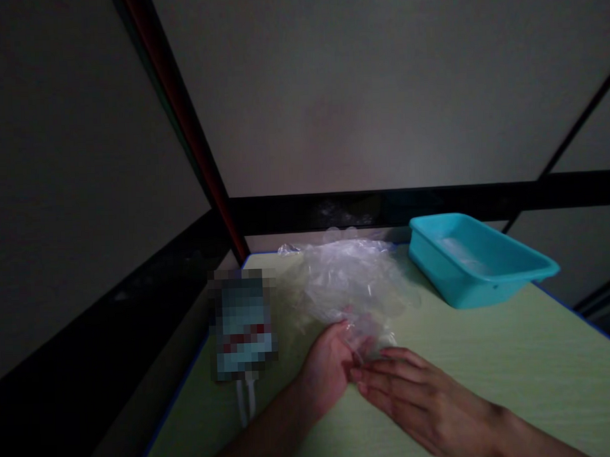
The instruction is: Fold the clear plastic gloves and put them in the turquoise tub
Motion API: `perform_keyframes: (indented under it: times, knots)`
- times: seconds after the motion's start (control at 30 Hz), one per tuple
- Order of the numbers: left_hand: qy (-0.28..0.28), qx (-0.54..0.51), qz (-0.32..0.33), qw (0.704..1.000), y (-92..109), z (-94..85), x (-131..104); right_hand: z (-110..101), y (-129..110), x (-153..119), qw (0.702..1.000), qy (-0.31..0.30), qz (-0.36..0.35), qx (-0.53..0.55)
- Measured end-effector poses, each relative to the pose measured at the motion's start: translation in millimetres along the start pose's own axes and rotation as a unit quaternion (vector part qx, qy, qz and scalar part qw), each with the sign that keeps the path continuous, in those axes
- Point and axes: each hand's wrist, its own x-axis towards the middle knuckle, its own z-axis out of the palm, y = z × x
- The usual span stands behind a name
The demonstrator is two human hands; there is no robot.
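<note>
A heap of clear, crinkled plastic [354, 273] lies in the middle of the light green table. My left hand [330, 369] is palm up at its near edge, with a piece of the clear plastic between its thumb and fingers. My right hand [421, 398] reaches in from the right, back upward, fingers stretched out and nearly together, their tips touching the left hand's fingers and the near edge of that plastic. Some of the left fingers are hidden behind the see-through film.
A turquoise basin [449, 277] stands at the table's back right. On the left lies a blurred-out flat object [243, 324] with white cables [245, 400] running toward me. The table [550, 360] has a blue edge and meets a wall behind.
</note>
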Motion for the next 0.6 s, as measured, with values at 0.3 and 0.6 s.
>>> perform_keyframes:
  times: [0.3, 0.6]
  knots:
    - [0.018, 0.005, 0.028, 0.999, -1.0, 0.2, 1.2, -0.6, -5.4, -0.5, 0.999, 0.013, -0.052, 0.002]
    - [0.0, 0.058, 0.047, 0.997, -6.7, -3.6, 1.1, 6.6, 1.8, -17.1, 0.981, 0.178, 0.081, 0.022]
